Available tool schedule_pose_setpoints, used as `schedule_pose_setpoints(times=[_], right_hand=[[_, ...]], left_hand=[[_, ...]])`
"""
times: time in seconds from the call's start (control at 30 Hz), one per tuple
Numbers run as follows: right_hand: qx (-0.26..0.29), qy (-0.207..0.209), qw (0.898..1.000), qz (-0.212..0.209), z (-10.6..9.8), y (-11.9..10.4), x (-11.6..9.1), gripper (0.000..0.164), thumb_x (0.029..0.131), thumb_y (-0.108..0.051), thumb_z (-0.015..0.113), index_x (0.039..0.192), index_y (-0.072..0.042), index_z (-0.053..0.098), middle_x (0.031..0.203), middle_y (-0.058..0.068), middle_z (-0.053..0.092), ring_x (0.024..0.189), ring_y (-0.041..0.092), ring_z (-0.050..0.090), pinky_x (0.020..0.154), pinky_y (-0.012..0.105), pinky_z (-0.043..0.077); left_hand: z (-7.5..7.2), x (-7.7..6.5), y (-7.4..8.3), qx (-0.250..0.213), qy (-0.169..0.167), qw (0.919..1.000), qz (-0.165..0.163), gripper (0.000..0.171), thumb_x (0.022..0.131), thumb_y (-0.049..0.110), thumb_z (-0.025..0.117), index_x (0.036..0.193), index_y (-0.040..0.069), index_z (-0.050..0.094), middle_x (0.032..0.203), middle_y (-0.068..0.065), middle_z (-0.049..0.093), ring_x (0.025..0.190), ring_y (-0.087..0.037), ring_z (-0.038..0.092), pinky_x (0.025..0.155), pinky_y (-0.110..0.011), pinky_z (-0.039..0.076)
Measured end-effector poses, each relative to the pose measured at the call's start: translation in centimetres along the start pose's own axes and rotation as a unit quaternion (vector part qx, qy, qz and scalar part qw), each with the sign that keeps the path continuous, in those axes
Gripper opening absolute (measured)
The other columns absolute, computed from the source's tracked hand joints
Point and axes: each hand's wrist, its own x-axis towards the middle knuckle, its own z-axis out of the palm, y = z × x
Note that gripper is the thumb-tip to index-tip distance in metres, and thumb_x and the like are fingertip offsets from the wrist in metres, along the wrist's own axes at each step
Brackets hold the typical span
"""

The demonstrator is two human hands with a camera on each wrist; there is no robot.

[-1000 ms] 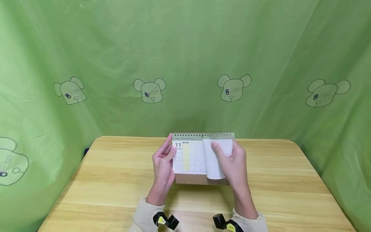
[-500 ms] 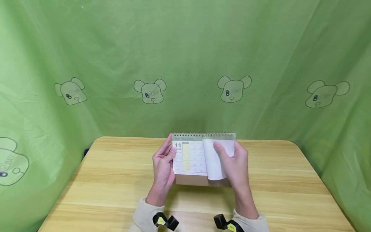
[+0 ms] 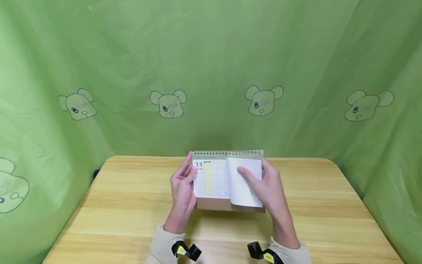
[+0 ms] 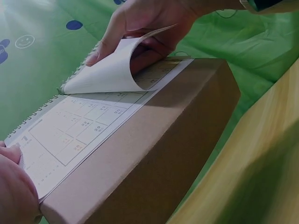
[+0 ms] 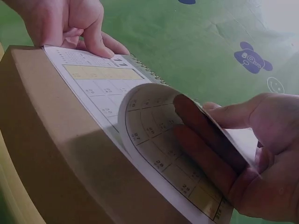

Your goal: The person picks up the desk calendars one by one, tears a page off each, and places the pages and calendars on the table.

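A spiral-bound desk calendar (image 3: 211, 179) on a brown cardboard stand (image 3: 214, 204) is held up over the table, its front showing month 11. My left hand (image 3: 182, 187) grips the left edge, thumb on the front and fingers behind. On the right half, a page (image 3: 242, 187) is curled over to the left, its blank white back facing out. My right hand (image 3: 268, 185) pinches this page, thumb on the white back. The right wrist view shows the fingers (image 5: 205, 154) tucked inside the curl, against the printed side. Dates show on the sheet beneath.
The light wooden table (image 3: 115, 212) spreads out below the calendar. A green curtain (image 3: 211, 55) with bear-head drawings hangs behind and at both sides of the table. Both wrists carry a black camera mount (image 3: 255, 250) over beige sleeves (image 3: 161, 245).
My right thumb has slid slightly down the white page, and the right wrist has swung outward. The curled flap looks wider at the bottom. My left hand keeps its grip.
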Motion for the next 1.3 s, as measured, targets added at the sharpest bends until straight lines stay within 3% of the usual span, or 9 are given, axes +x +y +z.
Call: schedule_pose_setpoints(times=[0.33, 0.4, 0.5, 0.63, 0.83, 0.97, 1.13, 1.2, 1.3], right_hand=[[-0.018, -0.038, 0.999, 0.008, 1.0, -0.3, -0.3, 0.031, 0.089, -0.011, 0.080, 0.115, 0.003, 0.069, 0.100, 0.021, 0.072, 0.078, 0.024, 0.069, 0.061, 0.029, 0.063], [-0.034, -0.012, 0.999, -0.003, 1.0, -0.3, -0.4, 0.028, 0.090, -0.012, 0.080, 0.111, 0.005, 0.072, 0.099, 0.020, 0.073, 0.076, 0.021, 0.068, 0.061, 0.026, 0.061], [-0.041, 0.069, 0.995, -0.056, 1.1, -0.1, -0.4, 0.023, 0.091, -0.012, 0.079, 0.106, 0.004, 0.076, 0.099, 0.018, 0.075, 0.075, 0.021, 0.067, 0.060, 0.020, 0.058], [-0.046, 0.175, 0.969, -0.170, 1.5, 0.3, -0.1, 0.013, 0.091, -0.006, 0.078, 0.101, 0.002, 0.078, 0.095, 0.014, 0.077, 0.077, 0.024, 0.070, 0.067, 0.011, 0.054], [-0.043, 0.243, 0.928, -0.280, 2.4, 1.1, 0.5, 0.011, 0.086, 0.006, 0.078, 0.096, 0.002, 0.079, 0.094, 0.017, 0.077, 0.076, 0.033, 0.075, 0.069, 0.007, 0.054], [-0.050, 0.273, 0.907, -0.317, 2.7, 1.7, 0.7, 0.014, 0.083, 0.011, 0.078, 0.095, 0.003, 0.080, 0.091, 0.016, 0.077, 0.065, 0.028, 0.073, 0.061, 0.007, 0.053], [-0.043, 0.302, 0.893, -0.331, 3.0, 2.2, 0.8, 0.015, 0.083, 0.012, 0.077, 0.095, 0.003, 0.080, 0.089, 0.015, 0.078, 0.057, 0.019, 0.066, 0.053, 0.008, 0.046], [-0.040, 0.315, 0.888, -0.334, 3.1, 2.3, 0.7, 0.019, 0.083, 0.015, 0.074, 0.095, 0.003, 0.080, 0.090, 0.015, 0.078, 0.061, 0.019, 0.067, 0.055, 0.006, 0.046], [-0.030, 0.332, 0.878, -0.345, 3.2, 2.2, 0.9, 0.026, 0.081, 0.021, 0.068, 0.096, 0.003, 0.080, 0.094, 0.016, 0.078, 0.076, 0.028, 0.072, 0.074, 0.012, 0.050]], left_hand=[[-0.4, 0.4, 0.5, 0.000, 0.024, 0.9996, 0.014, 0.046, 0.096, -0.012, 0.056, 0.136, 0.009, 0.064, 0.122, -0.012, 0.072, 0.109, -0.021, 0.070, 0.090, -0.029, 0.061], [-0.6, 0.5, 0.7, -0.003, 0.028, 0.9995, 0.017, 0.046, 0.097, -0.012, 0.056, 0.137, 0.009, 0.064, 0.123, -0.013, 0.071, 0.110, -0.021, 0.070, 0.091, -0.030, 0.060], [-0.8, 0.7, 1.0, -0.013, 0.029, 0.9992, 0.024, 0.046, 0.097, -0.012, 0.056, 0.137, 0.009, 0.063, 0.124, -0.012, 0.071, 0.112, -0.022, 0.069, 0.094, -0.030, 0.059], [-0.7, 0.7, 1.3, -0.019, 0.024, 0.9992, 0.026, 0.047, 0.097, -0.013, 0.055, 0.137, 0.009, 0.063, 0.120, -0.012, 0.072, 0.111, -0.022, 0.069, 0.093, -0.031, 0.060], [-0.6, 0.6, 1.4, -0.029, 0.022, 0.9992, 0.016, 0.047, 0.097, -0.013, 0.054, 0.137, 0.010, 0.064, 0.117, -0.011, 0.073, 0.109, -0.022, 0.070, 0.093, -0.031, 0.060], [-0.5, 0.5, 1.4, -0.041, 0.023, 0.9988, 0.009, 0.047, 0.097, -0.014, 0.052, 0.136, 0.011, 0.065, 0.117, -0.011, 0.073, 0.110, -0.022, 0.070, 0.095, -0.032, 0.059], [-0.4, 0.2, 1.4, -0.047, 0.019, 0.9987, 0.003, 0.048, 0.097, -0.015, 0.051, 0.134, 0.012, 0.066, 0.116, -0.010, 0.073, 0.109, -0.021, 0.070, 0.094, -0.031, 0.059], [-0.3, 0.0, 1.4, -0.047, 0.017, 0.9988, 0.003, 0.048, 0.097, -0.015, 0.052, 0.133, 0.012, 0.066, 0.115, -0.009, 0.073, 0.109, -0.021, 0.071, 0.094, -0.031, 0.059], [-0.1, -0.2, 1.4, -0.047, 0.014, 0.9988, 0.008, 0.047, 0.097, -0.015, 0.053, 0.132, 0.013, 0.067, 0.114, -0.009, 0.074, 0.107, -0.020, 0.071, 0.092, -0.030, 0.060]])
